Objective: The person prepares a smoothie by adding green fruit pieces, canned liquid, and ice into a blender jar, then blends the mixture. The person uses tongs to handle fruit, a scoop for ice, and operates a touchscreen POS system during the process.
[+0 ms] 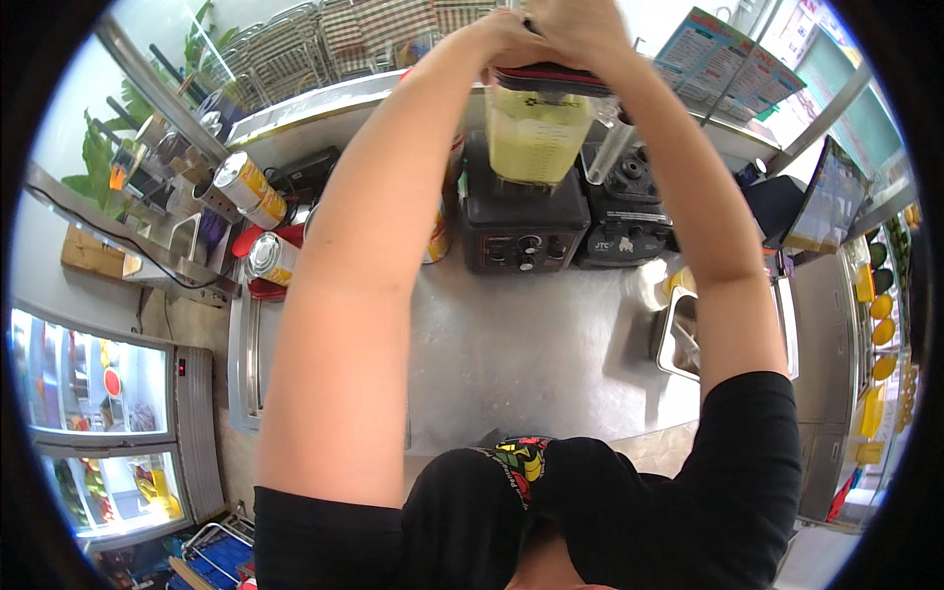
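Counter: a long stainless steel counter [511,364] runs across the middle of the view, bare metal in front of the person.
Fridge: a glass-door display fridge [93,423] stands at the lower left, lit inside, with coloured goods on its shelves.
Blender bases: two black blender bases sit side by side at the back of the counter — the left base [519,231] carries the jar, the right base [627,216] stands just beside it.
Sink tray: a steel inset tray [674,339] is sunk in the counter at the right.
Blender jar: a clear blender jar [538,133] holding pale yellow-green liquid stands upright on the left base, capped by a dark lid [546,77].
Cans: several large tin cans [251,192] with yellow labels lie and stand at the left of the bases.
Left hand: the left hand [506,39] is pressed down on the lid, fingers closed over its near-left edge.
Right hand: the right hand [580,25] lies on the lid too, touching the left — its fingers are cut off by the top edge, so I cannot tell how they close.
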### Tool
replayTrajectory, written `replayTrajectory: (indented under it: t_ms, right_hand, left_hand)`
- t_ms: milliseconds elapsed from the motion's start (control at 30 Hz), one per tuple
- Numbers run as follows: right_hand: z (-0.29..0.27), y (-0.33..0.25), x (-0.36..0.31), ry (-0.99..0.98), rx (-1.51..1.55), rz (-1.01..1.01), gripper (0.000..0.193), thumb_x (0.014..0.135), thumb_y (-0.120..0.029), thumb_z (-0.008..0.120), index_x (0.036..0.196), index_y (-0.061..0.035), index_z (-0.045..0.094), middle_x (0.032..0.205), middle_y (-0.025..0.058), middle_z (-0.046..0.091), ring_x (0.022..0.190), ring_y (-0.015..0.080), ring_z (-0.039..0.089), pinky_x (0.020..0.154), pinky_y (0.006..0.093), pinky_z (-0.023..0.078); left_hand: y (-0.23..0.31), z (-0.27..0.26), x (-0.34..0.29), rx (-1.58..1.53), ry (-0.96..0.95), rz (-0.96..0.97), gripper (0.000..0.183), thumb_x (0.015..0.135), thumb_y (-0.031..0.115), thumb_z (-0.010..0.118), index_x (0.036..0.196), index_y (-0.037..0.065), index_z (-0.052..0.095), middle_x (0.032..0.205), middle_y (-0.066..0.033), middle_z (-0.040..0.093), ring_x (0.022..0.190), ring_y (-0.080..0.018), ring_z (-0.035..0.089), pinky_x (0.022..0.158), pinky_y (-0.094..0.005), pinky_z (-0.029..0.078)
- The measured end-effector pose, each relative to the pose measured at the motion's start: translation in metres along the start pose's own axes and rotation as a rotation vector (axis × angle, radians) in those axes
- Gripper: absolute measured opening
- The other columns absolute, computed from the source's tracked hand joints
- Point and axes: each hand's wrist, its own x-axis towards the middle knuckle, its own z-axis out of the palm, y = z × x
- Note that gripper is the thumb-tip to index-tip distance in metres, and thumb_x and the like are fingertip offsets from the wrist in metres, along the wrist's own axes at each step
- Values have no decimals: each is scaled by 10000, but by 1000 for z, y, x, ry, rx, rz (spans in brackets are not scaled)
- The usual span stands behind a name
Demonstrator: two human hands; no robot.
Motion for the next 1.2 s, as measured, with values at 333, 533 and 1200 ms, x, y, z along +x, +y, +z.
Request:
replayTrajectory:
  t_ms: [333, 533, 1200]
  right_hand:
    - [-6, -19, 3, -35, -97, -8, 264, 773, -276, 541, 765, -42, 662, 799, 221, 652, 773, 378, 643, 700, 478, 504]
    - [-4, 56, 27, -43, -168, 156, 290, 781, -281, 517, 782, -32, 666, 788, 216, 650, 764, 372, 639, 685, 462, 508]
    - [-23, 27, 1, -138, 285, 78, 356, 863, -295, 448, 743, -9, 623, 735, 203, 641, 723, 353, 630, 676, 435, 479]
  left_hand:
    - [-37, 13, 34, -81, 21, 184, 1145, 431, 735, 759, 1261, -12, 506, 1103, -198, 602, 1033, -285, 595, 763, -386, 544]
    - [12, 15, 25, 60, 18, -151, 1322, 394, 786, 725, 1357, -41, 358, 1256, -215, 504, 1078, -331, 571, 729, -428, 559]
    - [16, 3, -5, 79, 68, -188, 1288, 372, 810, 699, 1190, -159, 471, 1099, -211, 602, 752, -332, 663, 562, -381, 568]
